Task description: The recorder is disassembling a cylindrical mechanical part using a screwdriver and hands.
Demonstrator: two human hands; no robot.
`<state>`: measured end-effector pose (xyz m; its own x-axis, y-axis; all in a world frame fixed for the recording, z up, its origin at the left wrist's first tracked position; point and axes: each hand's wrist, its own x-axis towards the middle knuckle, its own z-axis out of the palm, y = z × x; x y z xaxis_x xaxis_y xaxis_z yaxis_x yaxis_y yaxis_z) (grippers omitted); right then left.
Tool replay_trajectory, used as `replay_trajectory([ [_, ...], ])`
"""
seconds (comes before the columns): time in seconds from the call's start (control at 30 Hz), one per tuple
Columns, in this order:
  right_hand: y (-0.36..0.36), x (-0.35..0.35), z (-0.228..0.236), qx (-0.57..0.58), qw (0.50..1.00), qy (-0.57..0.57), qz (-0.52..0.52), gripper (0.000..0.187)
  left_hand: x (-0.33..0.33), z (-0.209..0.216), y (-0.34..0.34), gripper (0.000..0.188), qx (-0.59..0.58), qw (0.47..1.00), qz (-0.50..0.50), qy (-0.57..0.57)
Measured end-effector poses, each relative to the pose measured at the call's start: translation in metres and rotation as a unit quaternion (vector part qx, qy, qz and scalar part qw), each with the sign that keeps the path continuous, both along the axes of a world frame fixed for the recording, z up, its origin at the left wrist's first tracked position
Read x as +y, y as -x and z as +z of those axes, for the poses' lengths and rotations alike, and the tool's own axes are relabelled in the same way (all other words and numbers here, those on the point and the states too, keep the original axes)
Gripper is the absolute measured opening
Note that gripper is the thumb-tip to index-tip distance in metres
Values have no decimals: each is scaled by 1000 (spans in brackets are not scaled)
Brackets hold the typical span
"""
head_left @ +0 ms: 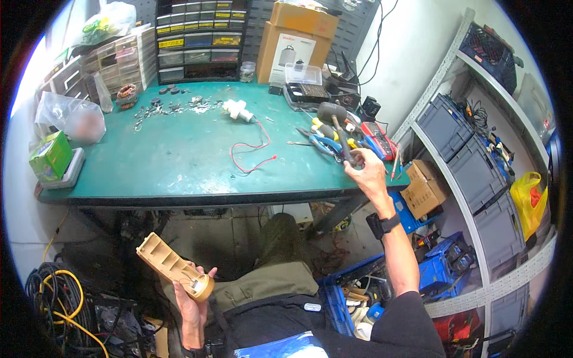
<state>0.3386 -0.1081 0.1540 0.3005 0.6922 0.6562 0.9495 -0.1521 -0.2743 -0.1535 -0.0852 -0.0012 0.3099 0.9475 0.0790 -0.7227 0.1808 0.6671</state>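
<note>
My left hand [192, 301] is closed around the round end of a beige plastic housing [164, 256], held above my lap. The housing is long and open on its upper side, with ribs dividing the inside and a small metal part at the round end. At the table's right side, my right hand [367, 173] has its fingers closed on the lower end of a mallet's dark handle. The mallet [332, 111] has a black head pointing away from me. Around it lie blue-handled pliers [325, 145], other yellow-handled tools and a red multimeter [379, 141].
On the green table [179, 161] are a white plastic fitting [237, 110] with a red wire, scattered small parts [173, 107] and a green box [51, 156]. Drawer cabinets stand behind. Shelves with grey bins [477, 173] rise at right; a blue crate [337, 304] stands below.
</note>
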Motion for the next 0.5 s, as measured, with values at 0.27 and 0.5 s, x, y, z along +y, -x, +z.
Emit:
replay_trajectory([
  [0.27, -32, -25, -4, -8, 999, 31, -12, 30, -2, 7, -8, 69, 29, 999, 26, 17],
  [0.5, -24, -17, 0, -29, 999, 11, -14, 22, -2, 5, -9, 66, 32, 999, 13, 23],
])
